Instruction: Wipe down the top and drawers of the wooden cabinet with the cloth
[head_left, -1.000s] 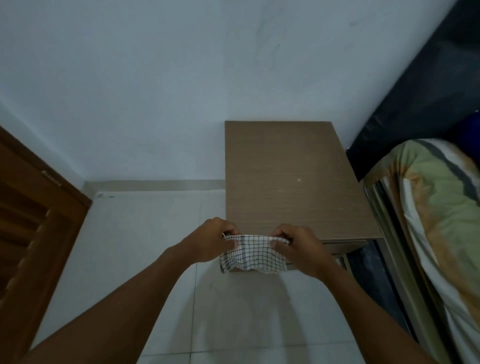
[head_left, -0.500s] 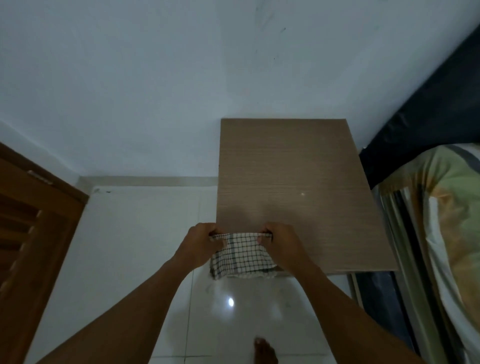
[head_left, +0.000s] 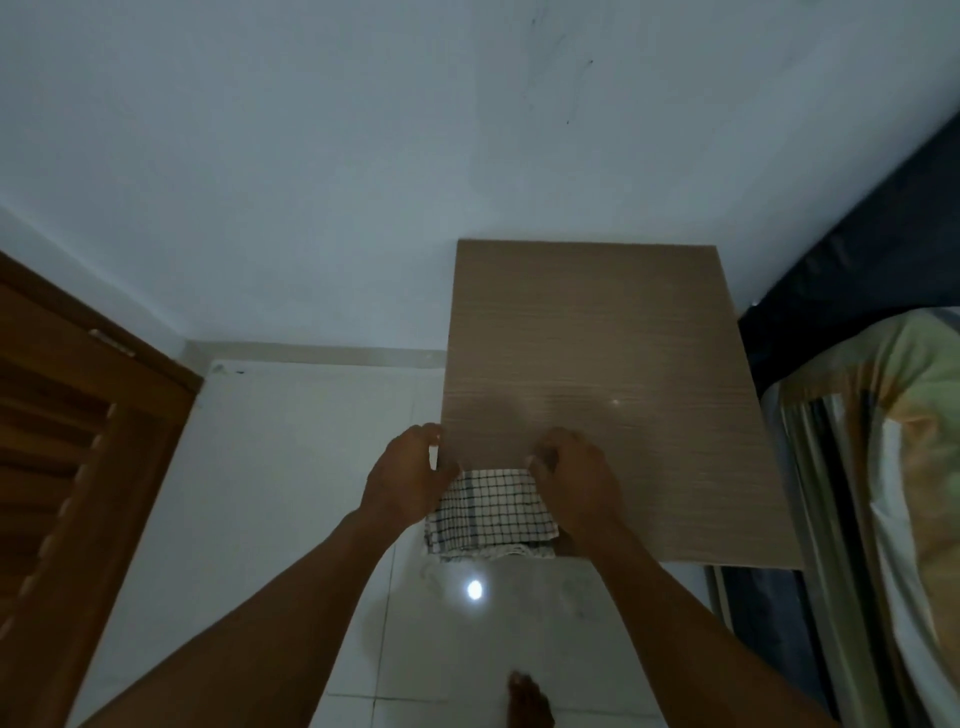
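A wooden louvred door (head_left: 78, 467) stands at far left. The left hand (head_left: 405, 475) pinches the checked cloth (head_left: 491, 512) at its left corner, fingers clamped; the right hand (head_left: 576, 480) grips its right corner likewise. The cloth hangs between them over the cabinet top's (head_left: 597, 364) near-left edge. A bed (head_left: 893, 441) lies right.

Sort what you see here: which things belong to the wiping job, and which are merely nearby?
Part of the job: checked cloth, wooden cabinet, left hand, right hand.

Merely nearby: wooden door, bed with striped bedding, tiled floor, bare foot.
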